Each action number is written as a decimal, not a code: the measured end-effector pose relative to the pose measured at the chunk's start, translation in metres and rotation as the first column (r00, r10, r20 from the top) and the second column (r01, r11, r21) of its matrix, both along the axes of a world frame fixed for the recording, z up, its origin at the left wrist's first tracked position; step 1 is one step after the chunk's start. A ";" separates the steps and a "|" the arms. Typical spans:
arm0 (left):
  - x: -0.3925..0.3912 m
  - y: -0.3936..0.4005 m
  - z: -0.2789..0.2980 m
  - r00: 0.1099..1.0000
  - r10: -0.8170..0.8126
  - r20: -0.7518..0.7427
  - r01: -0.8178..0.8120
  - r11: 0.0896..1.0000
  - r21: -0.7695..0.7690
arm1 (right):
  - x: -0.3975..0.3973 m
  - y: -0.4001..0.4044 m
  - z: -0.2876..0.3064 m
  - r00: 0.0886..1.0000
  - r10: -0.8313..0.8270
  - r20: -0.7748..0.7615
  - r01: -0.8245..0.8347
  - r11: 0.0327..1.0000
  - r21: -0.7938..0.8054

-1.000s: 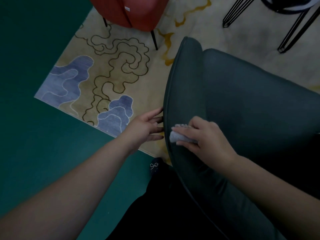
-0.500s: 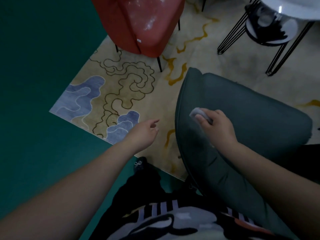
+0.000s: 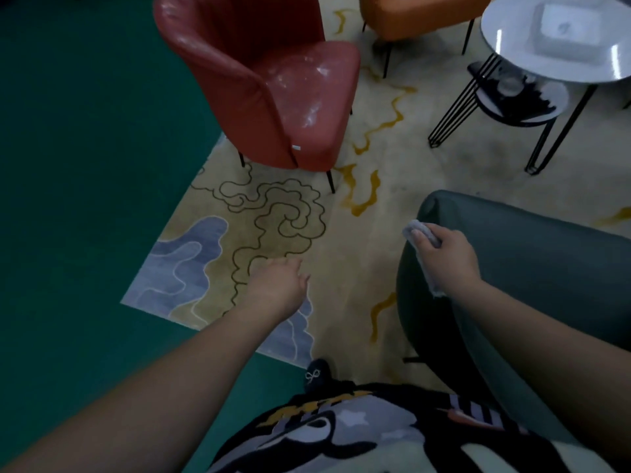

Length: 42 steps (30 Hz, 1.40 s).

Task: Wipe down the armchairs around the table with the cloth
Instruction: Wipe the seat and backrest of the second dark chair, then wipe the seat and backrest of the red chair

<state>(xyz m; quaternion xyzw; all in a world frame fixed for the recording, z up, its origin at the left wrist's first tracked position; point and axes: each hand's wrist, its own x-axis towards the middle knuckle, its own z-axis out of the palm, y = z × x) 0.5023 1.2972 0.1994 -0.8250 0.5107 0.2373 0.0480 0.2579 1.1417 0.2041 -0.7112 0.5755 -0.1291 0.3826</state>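
A dark green armchair (image 3: 532, 268) fills the lower right, seen from behind its back. My right hand (image 3: 447, 257) grips a small pale grey cloth (image 3: 418, 233) and presses it on the top left edge of the chair's back. My left hand (image 3: 280, 285) hangs free over the rug, left of the green chair, fingers loosely apart and holding nothing. A red armchair (image 3: 269, 83) with dusty white smears on its seat stands at the upper middle. An orange armchair (image 3: 409, 15) shows partly at the top.
A round white table (image 3: 505, 42) on black wire legs stands at the upper right, with a lower shelf beneath. A patterned beige and blue rug (image 3: 273, 220) lies on green floor (image 3: 85, 199). My shoe (image 3: 316, 373) is near the rug's edge.
My right hand slid the cloth up the green chair's back edge toward its top. My left hand let go of the chair edge and moved away to the left. The view tilted up.
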 end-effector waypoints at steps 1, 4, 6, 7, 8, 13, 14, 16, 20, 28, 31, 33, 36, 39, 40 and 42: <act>0.011 -0.001 0.001 0.999 -0.014 0.029 0.014 1.000 0.001 | 0.012 -0.001 0.001 1.000 -0.019 -0.010 0.019 1.000 -0.007; 0.036 -0.008 0.000 0.995 -0.063 0.083 0.064 0.998 -0.003 | 0.040 -0.007 0.002 0.998 -0.053 -0.037 0.052 0.998 -0.022; 0.046 -0.017 -0.001 0.992 -0.088 0.089 0.089 0.996 -0.015 | 0.055 -0.016 0.002 0.997 -0.060 -0.046 0.058 0.998 -0.039; 0.050 -0.023 0.000 0.992 -0.095 0.085 0.098 0.995 -0.022 | 0.062 -0.022 0.001 0.997 -0.063 -0.049 0.060 0.997 -0.046; 0.054 -0.030 0.000 0.991 -0.102 0.082 0.105 0.994 -0.030 | 0.069 -0.029 0.000 0.997 -0.065 -0.042 0.063 0.997 -0.046; 0.074 -0.073 -0.004 0.986 -0.162 0.047 0.162 0.987 -0.010 | 0.101 -0.070 -0.010 0.991 -0.117 0.068 0.120 0.992 -0.038; 0.079 -0.084 -0.005 0.984 -0.174 0.047 0.174 0.985 -0.003 | 0.107 -0.079 -0.013 0.989 -0.118 0.085 0.121 0.992 -0.030; 0.088 -0.107 -0.008 0.981 -0.185 0.059 0.185 0.983 0.002 | 0.116 -0.100 -0.020 0.988 -0.121 0.095 0.122 0.992 -0.008; 0.105 -0.151 -0.011 0.981 -0.175 0.077 0.175 0.985 0.016 | 0.130 -0.147 -0.029 0.983 -0.158 0.096 0.153 0.987 0.056; 0.135 -0.239 -0.005 0.987 -0.143 0.079 0.144 0.989 -0.015 | 0.164 -0.233 -0.029 0.983 -0.110 0.146 0.093 0.988 0.120; 0.143 -0.265 -0.004 0.991 -0.127 0.052 0.128 0.992 -0.008 | 0.176 -0.260 -0.025 0.977 -0.122 0.173 0.103 0.988 0.112; 0.148 -0.282 -0.005 0.989 -0.139 0.046 0.139 0.990 -0.003 | 0.183 -0.277 -0.023 0.976 -0.130 0.177 0.115 0.989 0.089; 0.163 -0.316 -0.010 0.987 -0.156 0.043 0.156 0.988 0.014 | 0.196 -0.307 -0.025 0.980 -0.112 0.164 0.100 0.992 0.075; 0.182 -0.360 -0.020 0.984 -0.174 0.026 0.173 0.985 0.012 | 0.212 -0.347 -0.026 0.982 -0.125 0.141 0.116 0.991 0.067; 0.189 -0.376 -0.024 0.984 -0.178 0.021 0.177 0.984 0.008 | 0.218 -0.361 -0.026 0.984 -0.130 0.124 0.123 0.991 0.060; 0.204 -0.408 -0.029 0.982 -0.189 0.026 0.190 0.982 -0.005 | 0.230 -0.390 -0.024 0.987 -0.124 0.100 0.120 0.992 0.042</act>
